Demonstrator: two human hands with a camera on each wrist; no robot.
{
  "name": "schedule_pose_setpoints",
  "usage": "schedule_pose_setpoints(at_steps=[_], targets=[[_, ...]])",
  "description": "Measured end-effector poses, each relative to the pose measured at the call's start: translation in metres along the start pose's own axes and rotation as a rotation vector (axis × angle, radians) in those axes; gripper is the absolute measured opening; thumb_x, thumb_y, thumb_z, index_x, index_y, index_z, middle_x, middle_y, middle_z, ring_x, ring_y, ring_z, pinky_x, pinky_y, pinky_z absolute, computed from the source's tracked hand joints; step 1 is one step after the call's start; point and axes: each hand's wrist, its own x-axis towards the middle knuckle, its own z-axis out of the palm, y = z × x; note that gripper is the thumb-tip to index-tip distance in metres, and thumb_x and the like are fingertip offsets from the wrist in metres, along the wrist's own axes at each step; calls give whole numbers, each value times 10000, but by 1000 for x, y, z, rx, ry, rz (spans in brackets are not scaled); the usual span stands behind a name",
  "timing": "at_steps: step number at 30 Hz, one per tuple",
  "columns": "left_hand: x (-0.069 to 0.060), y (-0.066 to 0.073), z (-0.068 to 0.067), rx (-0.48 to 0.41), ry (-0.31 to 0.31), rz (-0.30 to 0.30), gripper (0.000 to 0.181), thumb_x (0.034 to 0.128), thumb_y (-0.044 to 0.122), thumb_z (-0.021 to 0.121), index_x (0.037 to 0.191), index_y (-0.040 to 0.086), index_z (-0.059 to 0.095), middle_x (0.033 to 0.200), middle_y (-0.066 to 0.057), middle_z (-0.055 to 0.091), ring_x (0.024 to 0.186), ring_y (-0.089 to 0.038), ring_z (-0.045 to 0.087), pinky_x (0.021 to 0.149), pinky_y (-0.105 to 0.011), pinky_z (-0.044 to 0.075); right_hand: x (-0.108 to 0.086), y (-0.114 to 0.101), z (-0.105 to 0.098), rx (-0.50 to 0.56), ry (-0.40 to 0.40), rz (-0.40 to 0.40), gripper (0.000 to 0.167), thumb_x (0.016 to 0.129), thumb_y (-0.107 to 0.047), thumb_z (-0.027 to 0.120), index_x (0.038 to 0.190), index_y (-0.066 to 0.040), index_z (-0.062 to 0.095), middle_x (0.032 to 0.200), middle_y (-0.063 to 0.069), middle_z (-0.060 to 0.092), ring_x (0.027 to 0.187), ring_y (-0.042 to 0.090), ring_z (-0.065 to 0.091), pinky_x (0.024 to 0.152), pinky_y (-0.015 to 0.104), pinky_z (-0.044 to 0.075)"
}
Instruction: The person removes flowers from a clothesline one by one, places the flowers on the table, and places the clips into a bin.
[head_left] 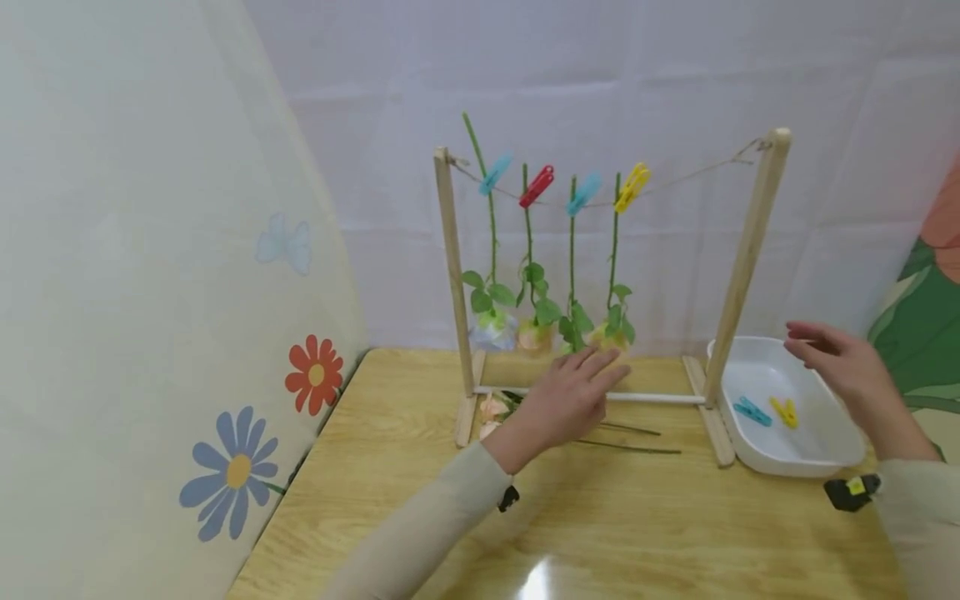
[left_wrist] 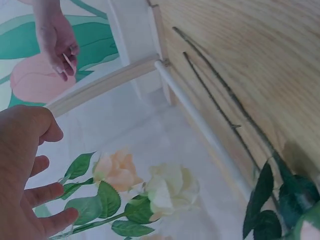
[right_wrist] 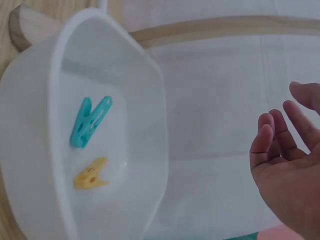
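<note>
My left hand (head_left: 558, 408) reaches over the table just in front of the hanging flowers, its fingers spread and holding nothing. Several artificial roses hang head-down from a string, clipped by a blue clothespin (head_left: 495, 175), a red clothespin (head_left: 536, 187), another blue clothespin (head_left: 583, 194) and a yellow clothespin (head_left: 632, 188). In the left wrist view a cream rose (left_wrist: 172, 190) and a peach rose (left_wrist: 117, 170) appear beyond the left hand (left_wrist: 30, 185). Above the white basin (head_left: 817, 454) hovers my right hand (head_left: 847, 367), loosely curled with nothing in it.
Inside the basin lie a loose blue clothespin (right_wrist: 90, 122) and a loose yellow clothespin (right_wrist: 91, 174). Two rose stems (head_left: 630, 447) lie on the table, their peach heads (head_left: 492, 407) partly behind the left forearm. A wooden frame (head_left: 750, 250) carries the string; a white rod (head_left: 660, 398) joins its feet.
</note>
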Motion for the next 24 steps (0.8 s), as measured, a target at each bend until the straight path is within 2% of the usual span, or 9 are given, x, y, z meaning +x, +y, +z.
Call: schedule_pose_setpoints(at_steps=[5,10,20,24], targets=[[7,-8,-10,8,30,-49,501,932,184,647,1424,159,555,1469,-74,549,1299,-310,558,995,-438,545,-3,-18,1,3,-20,-82,709,1023,-465,549,1514,26,401,1037,-345,481,925,-134,459,714,79,448],[16,-15,-17,17,66,-60,497,918,149,656,1408,145,575,1457,-97,549,1262,-315,575,1019,-428,532,-4,-34,1,31,-10,-162,640,1030,-391,573,1498,21,431,1052,-400,497,959,-169,474,738,38,436],[29,-20,-33,12,96,-64,470,922,142,638,1390,137,592,1461,-99,547,1262,-314,581,964,-405,565,-5,-76,2,-37,4,-228,611,1014,-433,589,1468,-35,495,1111,-328,522,986,-135,486,746,48,438],[35,-24,-37,-1,112,-71,469,916,136,644,1382,142,599,1452,-92,559,1254,-299,587,929,-374,581,-5,-95,2,-23,-1,-261,561,1014,-419,592,1442,-63,523,1096,-307,556,999,-103,515,763,51,439]])
